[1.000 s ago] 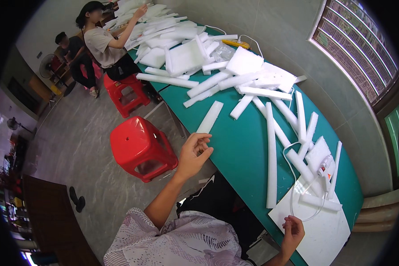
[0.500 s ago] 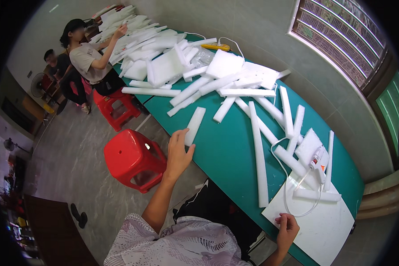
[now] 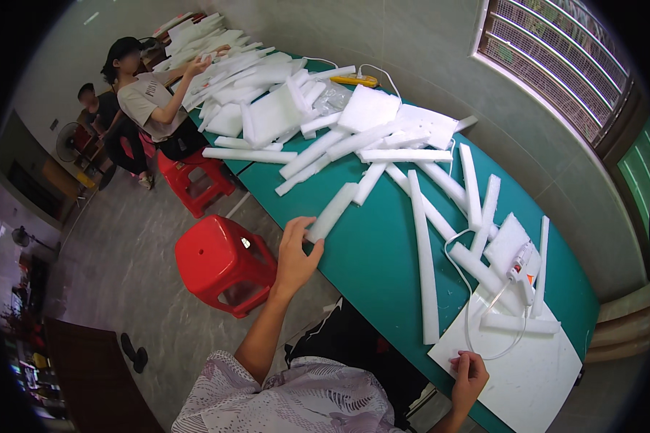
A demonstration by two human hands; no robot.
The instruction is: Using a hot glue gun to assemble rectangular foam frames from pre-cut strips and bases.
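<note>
My left hand [image 3: 295, 261] grips the near end of a white foam strip [image 3: 332, 211], thumb on one side and fingers on the other. The strip lies at a slant over the table's near edge. Low on the right, my right hand [image 3: 471, 380] rests by the edge of a white board [image 3: 516, 375], its fingers loosely bent and apart, with nothing visible in them. A white glue gun [image 3: 521, 268] with a looped cord lies past it, among a foam block [image 3: 508, 237] and several foam strips. One long strip [image 3: 425, 267] runs between my hands.
Foam pieces [image 3: 274, 112] are heaped along the far end of the green table [image 3: 361, 267]. A yellow tool [image 3: 354, 81] lies by the wall. Red stools [image 3: 220, 256] stand on the left. Two people sit beyond; one person [image 3: 148, 97] handles foam at the table.
The foam strip in my left hand has swung, its far end moving to the right and slightly nearer. My right hand has stayed almost in place. The person at the table has lowered their hands a little.
</note>
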